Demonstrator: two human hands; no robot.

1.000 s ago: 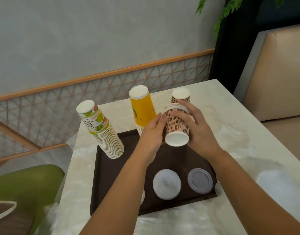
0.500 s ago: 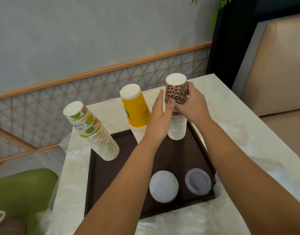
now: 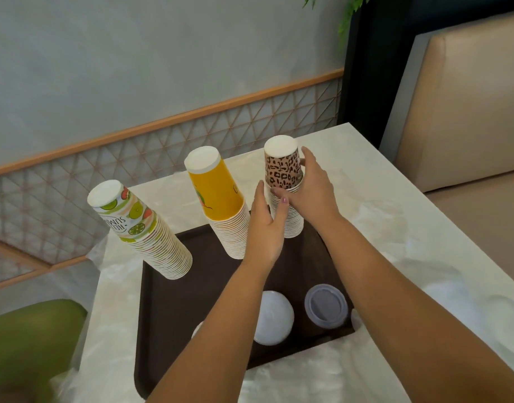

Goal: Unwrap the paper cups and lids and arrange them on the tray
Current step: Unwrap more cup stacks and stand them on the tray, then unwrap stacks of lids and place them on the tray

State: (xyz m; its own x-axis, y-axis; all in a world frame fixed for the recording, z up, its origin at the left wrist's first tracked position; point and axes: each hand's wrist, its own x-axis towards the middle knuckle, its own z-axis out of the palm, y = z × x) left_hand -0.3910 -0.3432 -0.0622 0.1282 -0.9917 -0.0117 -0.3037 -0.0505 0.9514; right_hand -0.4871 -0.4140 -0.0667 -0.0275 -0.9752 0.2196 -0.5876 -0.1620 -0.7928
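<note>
Three stacks of upside-down paper cups along the far edge of one dark brown tray [image 3: 174, 309], itself on a pale marble-look table [image 3: 395, 228]. Leftmost: fruit-print stack [image 3: 145, 228], leaning left. Middle: yellow stack [image 3: 220, 202], leaning slightly. Rightmost: leopard-print stack [image 3: 284, 181], upright at the tray's far right corner.

Left hand [image 3: 264, 225] flat and straight-fingered, touching the near-left side of the leopard-print stack, gripping nothing. Right hand [image 3: 311, 187] curved round the right side of the same stack, thumb across the front just below the printed top cup, fingers behind it.

Two lids plainly seen on the near half of the tray: one white lid [image 3: 274, 318], partly covered by the left forearm, and one greyish clear lid [image 3: 327, 309] just to its right, apart from it. A sliver of something white [image 3: 197, 330] left of the forearm, too hidden to identify.

Crumpled clear plastic wrap [image 3: 296, 376] lying on the table around the tray's near edge. One tan upholstered bench [image 3: 468, 112] at the right.
</note>
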